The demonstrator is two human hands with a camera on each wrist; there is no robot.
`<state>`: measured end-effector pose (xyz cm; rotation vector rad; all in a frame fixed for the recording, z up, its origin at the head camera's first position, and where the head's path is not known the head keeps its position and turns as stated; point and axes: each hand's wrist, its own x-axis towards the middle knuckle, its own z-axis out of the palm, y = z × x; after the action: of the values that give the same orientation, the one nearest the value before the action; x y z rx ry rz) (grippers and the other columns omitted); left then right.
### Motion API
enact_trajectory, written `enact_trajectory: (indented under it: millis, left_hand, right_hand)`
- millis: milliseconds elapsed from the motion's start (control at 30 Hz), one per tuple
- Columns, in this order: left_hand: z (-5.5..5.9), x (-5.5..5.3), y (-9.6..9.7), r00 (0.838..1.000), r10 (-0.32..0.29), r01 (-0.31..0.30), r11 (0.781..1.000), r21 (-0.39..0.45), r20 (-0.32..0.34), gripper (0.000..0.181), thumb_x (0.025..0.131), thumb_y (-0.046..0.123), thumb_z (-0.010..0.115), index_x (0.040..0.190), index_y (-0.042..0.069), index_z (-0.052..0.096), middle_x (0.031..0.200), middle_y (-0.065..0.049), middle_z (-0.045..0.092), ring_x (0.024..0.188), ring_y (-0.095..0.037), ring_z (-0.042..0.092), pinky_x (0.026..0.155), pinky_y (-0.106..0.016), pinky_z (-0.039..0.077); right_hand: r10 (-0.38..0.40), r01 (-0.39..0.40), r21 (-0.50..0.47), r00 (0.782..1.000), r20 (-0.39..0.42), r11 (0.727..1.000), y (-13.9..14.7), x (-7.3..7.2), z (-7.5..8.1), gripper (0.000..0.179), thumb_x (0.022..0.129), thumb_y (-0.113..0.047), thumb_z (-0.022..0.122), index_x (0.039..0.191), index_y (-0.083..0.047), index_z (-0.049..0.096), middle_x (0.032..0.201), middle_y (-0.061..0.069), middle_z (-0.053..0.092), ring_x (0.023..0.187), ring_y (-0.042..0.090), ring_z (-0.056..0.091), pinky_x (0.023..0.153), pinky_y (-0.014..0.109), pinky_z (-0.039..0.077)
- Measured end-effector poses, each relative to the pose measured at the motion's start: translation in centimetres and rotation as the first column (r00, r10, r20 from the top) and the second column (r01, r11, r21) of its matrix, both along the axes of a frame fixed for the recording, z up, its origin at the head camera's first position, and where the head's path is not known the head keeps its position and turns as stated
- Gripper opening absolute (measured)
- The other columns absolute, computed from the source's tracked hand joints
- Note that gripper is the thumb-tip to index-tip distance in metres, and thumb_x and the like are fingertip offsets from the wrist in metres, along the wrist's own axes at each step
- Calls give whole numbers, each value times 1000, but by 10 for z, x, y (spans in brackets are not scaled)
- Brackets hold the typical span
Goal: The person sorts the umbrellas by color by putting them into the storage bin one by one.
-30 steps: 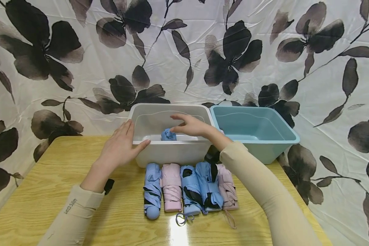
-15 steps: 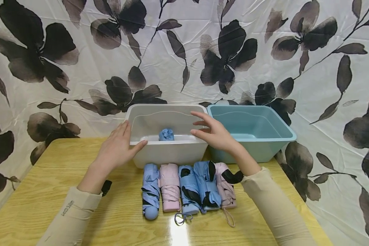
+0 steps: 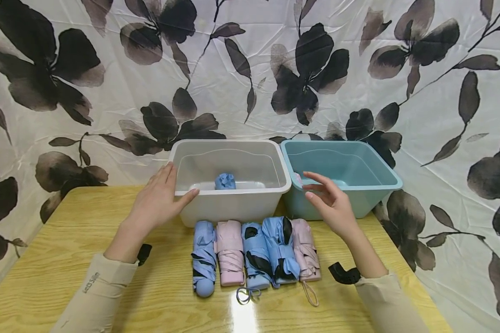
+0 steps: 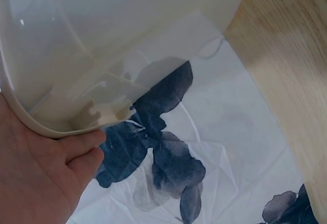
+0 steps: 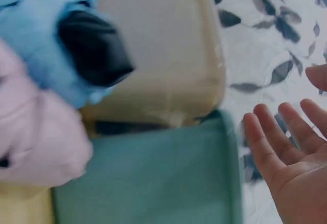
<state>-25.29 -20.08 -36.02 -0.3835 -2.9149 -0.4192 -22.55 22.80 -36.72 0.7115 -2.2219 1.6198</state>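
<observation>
My left hand [image 3: 155, 199] rests on the left front corner of a white plastic bin [image 3: 233, 207], thumb stretched along the front rim. In the left wrist view its fingers [image 4: 84, 144] lie against the rim. Inside the white bin, the end of a blue folded umbrella [image 3: 225, 181] shows. My right hand [image 3: 333, 206] hovers at the front rim of a teal bin [image 3: 371, 201], fingers spread, holding nothing. A bit of something pink [image 3: 297, 178] shows at the teal bin's left inner side, mostly hidden.
Before the bins lies a row of folded umbrellas: a blue one [image 3: 204, 263] at left, a pink one [image 3: 230, 254], two more blue ones, and a pale pink one [image 3: 306, 252] at right. A floral cloth [image 3: 250, 69] hangs behind the wooden table [image 3: 158, 296].
My right hand has moved from above the white bin, rightward to the front of the teal bin. My left hand stays on the white bin's corner.
</observation>
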Motion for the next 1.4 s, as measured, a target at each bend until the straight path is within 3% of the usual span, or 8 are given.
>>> enact_trajectory:
  millis: [200, 367, 467, 700, 800, 967, 1167, 1400]
  left_hand:
    - [-1, -1, 0, 1000, 3, -3, 1000, 9, -9, 108, 101, 73, 41, 160, -14, 16, 167, -35, 16, 155, -51, 15, 125, -63, 18]
    - [-1, 0, 1, 1000, 5, -5, 1000, 5, 3, 107, 101, 72, 41, 160, -14, 15, 167, -35, 14, 155, -51, 15, 125, -62, 17]
    - [0, 0, 1, 1000, 9, -9, 1000, 8, 8, 107, 101, 72, 41, 160, -14, 15, 167, -34, 14, 155, -50, 14, 125, -62, 16]
    - [-1, 2, -1, 1000, 9, -9, 1000, 21, 4, 108, 101, 73, 40, 160, -14, 14, 167, -35, 13, 155, -51, 13, 125, -64, 16]
    - [-1, 1, -1, 1000, 3, -3, 1000, 16, -6, 108, 101, 73, 39, 160, -15, 14, 167, -35, 13, 155, -52, 14, 125, -63, 16]
    - [0, 1, 1, 1000, -1, 1, 1000, 14, -10, 108, 101, 72, 41, 160, -14, 15, 167, -35, 14, 155, -51, 14, 125, -62, 17]
    - [0, 1, 1, 1000, 1, -1, 1000, 19, -14, 107, 101, 72, 41, 160, -14, 15, 167, -35, 15, 155, -50, 15, 125, -62, 16]
    - [-3, 0, 0, 1000, 5, -5, 1000, 14, -9, 109, 101, 74, 39, 160, -14, 14, 167, -34, 14, 155, -50, 15, 125, -63, 16]
  right_hand:
    - [-46, 46, 0, 999, 29, 999, 19, 14, -35, 45, 103, 1, 62, 147, -3, 56, 145, 21, 57, 119, 16, 66, 92, 19, 56]
    - [-92, 85, 107, 993, 68, 991, 28, 22, -62, 46, 102, -2, 65, 147, -4, 55, 143, 21, 55, 118, 27, 65, 92, 20, 57]
    - [-118, 101, 208, 991, 71, 973, 31, 23, -74, 51, 100, -5, 69, 148, -2, 54, 144, 19, 54, 118, 38, 63, 92, 32, 60]
    - [-139, 78, 460, 985, 101, 885, 27, 23, -88, 68, 95, -17, 77, 154, -3, 46, 154, 21, 45, 118, 39, 60, 92, 54, 58]
    - [-157, 72, 555, 982, 107, 829, 26, 23, -91, 76, 93, -26, 80, 156, -4, 44, 157, 22, 42, 126, 42, 57, 100, 60, 53]
    - [-142, 33, 629, 982, 124, 777, 24, 22, -95, 85, 91, -34, 80, 157, 0, 40, 156, 26, 41, 140, 49, 46, 112, 66, 41]
    - [-137, 25, 635, 982, 128, 772, 22, 21, -99, 85, 92, -34, 79, 157, 1, 39, 154, 25, 43, 138, 48, 49, 111, 65, 43]
    - [-172, 41, 589, 971, 167, 807, 18, 20, -104, 86, 88, -32, 82, 157, -1, 41, 155, 23, 44, 138, 47, 48, 112, 64, 41]
